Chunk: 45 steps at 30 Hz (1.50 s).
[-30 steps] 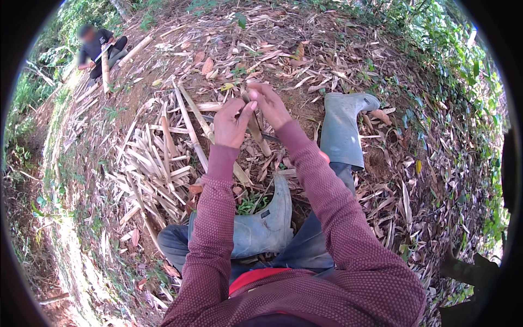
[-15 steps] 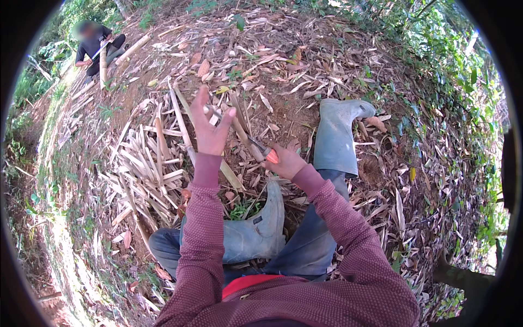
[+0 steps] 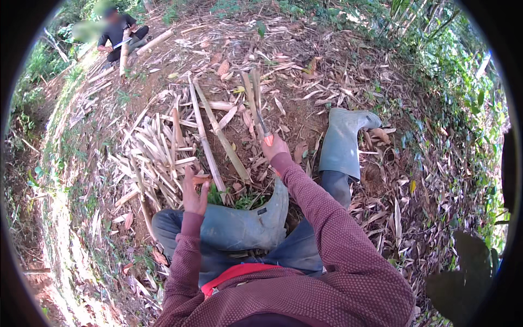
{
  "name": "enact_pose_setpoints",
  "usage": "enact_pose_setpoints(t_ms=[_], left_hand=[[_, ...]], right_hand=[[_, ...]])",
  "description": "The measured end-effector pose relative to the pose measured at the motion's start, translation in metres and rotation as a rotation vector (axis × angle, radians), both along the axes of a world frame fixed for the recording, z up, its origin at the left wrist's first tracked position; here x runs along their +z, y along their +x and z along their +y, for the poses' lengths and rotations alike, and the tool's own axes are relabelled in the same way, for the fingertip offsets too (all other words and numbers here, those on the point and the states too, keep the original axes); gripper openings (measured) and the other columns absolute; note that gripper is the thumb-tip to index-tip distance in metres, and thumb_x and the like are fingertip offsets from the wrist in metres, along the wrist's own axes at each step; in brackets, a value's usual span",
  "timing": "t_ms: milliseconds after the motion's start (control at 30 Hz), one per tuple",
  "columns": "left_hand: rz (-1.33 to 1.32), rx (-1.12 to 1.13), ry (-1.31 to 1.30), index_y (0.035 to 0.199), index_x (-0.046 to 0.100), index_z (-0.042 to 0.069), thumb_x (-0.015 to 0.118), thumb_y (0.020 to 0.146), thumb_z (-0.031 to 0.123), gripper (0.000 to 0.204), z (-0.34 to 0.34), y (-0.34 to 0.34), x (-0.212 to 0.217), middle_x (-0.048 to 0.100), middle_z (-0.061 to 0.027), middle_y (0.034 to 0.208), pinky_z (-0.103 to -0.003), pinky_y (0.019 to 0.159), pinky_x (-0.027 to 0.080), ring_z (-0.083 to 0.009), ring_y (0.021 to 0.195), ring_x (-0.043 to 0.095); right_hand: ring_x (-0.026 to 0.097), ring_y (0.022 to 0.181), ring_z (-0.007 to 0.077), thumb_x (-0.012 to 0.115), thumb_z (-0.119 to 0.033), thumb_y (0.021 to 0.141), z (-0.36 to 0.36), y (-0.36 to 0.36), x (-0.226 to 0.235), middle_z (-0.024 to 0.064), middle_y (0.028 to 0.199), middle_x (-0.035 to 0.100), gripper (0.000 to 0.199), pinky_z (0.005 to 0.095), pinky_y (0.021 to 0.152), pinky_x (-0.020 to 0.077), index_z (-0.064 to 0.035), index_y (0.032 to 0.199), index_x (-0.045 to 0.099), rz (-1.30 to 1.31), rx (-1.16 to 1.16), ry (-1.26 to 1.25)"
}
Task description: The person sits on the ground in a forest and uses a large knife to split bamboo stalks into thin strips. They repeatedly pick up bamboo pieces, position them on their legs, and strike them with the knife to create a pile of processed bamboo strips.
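My right hand [image 3: 275,148] grips the orange handle of a knife [image 3: 262,124], its dark blade pointing away from me. The blade overlaps a pair of brown bamboo pieces [image 3: 249,94]; whether it touches them, I cannot tell. Lower on the left, my left hand [image 3: 194,195] has its fingers apart and nothing visible in it. It is close to a heap of pale split bamboo [image 3: 155,150]. Between the hands lie two longer bamboo strips, one pale [image 3: 202,141] and one greenish-tan [image 3: 222,133].
My rubber boots rest on the leaf-strewn ground, one bent across in front [image 3: 245,229] and the other stretched out to the right [image 3: 340,141]. At far left, a person [image 3: 114,35] sits holding a blade at an upright bamboo pole [image 3: 124,54]. Green plants [image 3: 463,82] line the right side.
My left hand has dropped back towards my knee, near the heap. My right hand has swung the knife forward, so the blade now points farther away. The view has shifted slightly.
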<state>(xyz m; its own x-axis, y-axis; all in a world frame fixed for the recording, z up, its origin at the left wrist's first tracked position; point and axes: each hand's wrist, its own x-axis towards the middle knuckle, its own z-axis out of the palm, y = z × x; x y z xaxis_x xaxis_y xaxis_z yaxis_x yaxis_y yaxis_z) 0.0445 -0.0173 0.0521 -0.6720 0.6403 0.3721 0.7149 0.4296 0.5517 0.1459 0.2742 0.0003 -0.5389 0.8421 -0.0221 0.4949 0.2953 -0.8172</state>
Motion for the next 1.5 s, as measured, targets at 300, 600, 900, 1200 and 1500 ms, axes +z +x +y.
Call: enact_pose_setpoints(t_ms=[300, 600, 900, 1200, 1500], left_hand=[[0.245, 0.350, -0.480, 0.116, 0.054, 0.009, 0.060, 0.075, 0.022, 0.043, -0.140, 0.006, 0.001, 0.051, -0.0120, 0.117, -0.044, 0.103, 0.026, -0.0322, 0.115, 0.042], [0.246, 0.326, -0.559, 0.108, 0.057, 0.011, 0.057, 0.076, 0.020, 0.033, -0.109, 0.010, 0.009, 0.054, -0.0087, 0.113, -0.043, 0.105, 0.023, -0.0265, 0.114, 0.045], [0.199, 0.341, -0.523, 0.108, 0.058, 0.009, 0.057, 0.076, 0.020, 0.033, -0.111, 0.004, -0.002, 0.056, -0.0073, 0.111, -0.043, 0.106, 0.022, -0.0255, 0.113, 0.046], [0.214, 0.347, -0.463, 0.104, 0.059, 0.009, 0.057, 0.077, 0.020, 0.029, -0.106, 0.003, 0.003, 0.057, -0.0065, 0.110, -0.043, 0.105, 0.022, -0.0249, 0.111, 0.047], [0.222, 0.353, -0.500, 0.102, 0.060, 0.011, 0.058, 0.077, 0.019, 0.027, -0.105, 0.007, 0.008, 0.056, -0.0059, 0.108, -0.043, 0.105, 0.022, -0.0242, 0.110, 0.048]], right_hand=[[0.057, 0.062, 0.0175, 0.066, -0.011, 0.073, 0.053, 0.050, 0.202, 0.0053, 0.072, 0.058, 0.024, 0.0337, 0.057, 0.0501, -0.0028, 0.092, 0.056, 0.737, -0.020, 0.005], [0.061, 0.071, 0.0224, 0.058, -0.024, 0.080, 0.164, 0.076, 0.257, 0.0130, 0.078, 0.063, 0.022, 0.0331, 0.066, 0.0476, -0.0051, 0.092, 0.061, 0.407, -0.097, 0.911], [0.063, 0.061, 0.0235, 0.068, -0.025, 0.066, 0.168, 0.038, -0.053, 0.0123, 0.069, 0.064, 0.030, 0.0371, 0.059, 0.0504, -0.0007, 0.083, 0.064, -0.071, -0.348, 0.122], [0.059, 0.060, 0.0144, 0.071, -0.021, 0.066, 0.123, 0.068, -0.090, 0.0059, 0.067, 0.063, 0.024, 0.0326, 0.062, 0.0487, -0.0035, 0.080, 0.063, 0.290, -0.438, -0.082], [0.049, 0.044, 0.0103, 0.068, -0.008, 0.069, 0.105, 0.070, -0.096, 0.0013, 0.055, 0.053, 0.014, 0.0275, 0.040, 0.0390, -0.0042, 0.073, 0.055, 0.372, -0.456, -0.007]])
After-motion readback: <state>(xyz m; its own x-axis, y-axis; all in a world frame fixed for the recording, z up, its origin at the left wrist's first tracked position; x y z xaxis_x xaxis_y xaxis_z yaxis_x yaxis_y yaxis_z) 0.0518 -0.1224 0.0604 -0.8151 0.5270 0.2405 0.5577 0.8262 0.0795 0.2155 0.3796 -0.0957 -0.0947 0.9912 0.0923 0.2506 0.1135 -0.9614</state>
